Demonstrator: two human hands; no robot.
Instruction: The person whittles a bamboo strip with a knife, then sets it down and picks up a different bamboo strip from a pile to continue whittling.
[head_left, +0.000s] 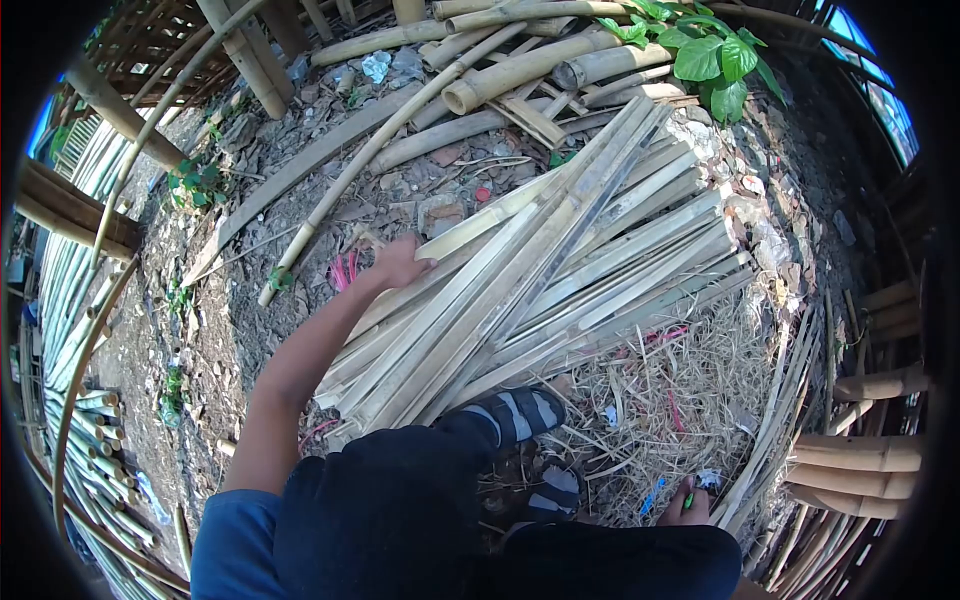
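Note:
A pile of split bamboo slats (560, 235) lies on the ground in front of me, several of them crossing on top at a slant. My left hand (401, 263) reaches to the far left edge of the pile, closed on a bamboo slat there, thumb on its upper side. Pink plastic strands (345, 270) lie just beside that hand. At the lower right, my right hand (684, 506) is held low over dry bamboo shavings, closed around a small bright-green thing (689, 499) whose kind I cannot tell. My sandalled foot (518, 415) touches the pile's near edge.
Thick bamboo poles (540, 75) lie at the back by a leafy green plant (715, 60). A long thin pole (345, 185) slants across the ground. Bamboo shavings (640, 400) cover the ground at right. Stacked bamboo (90, 430) stands far left; upright posts (860, 465) are at right.

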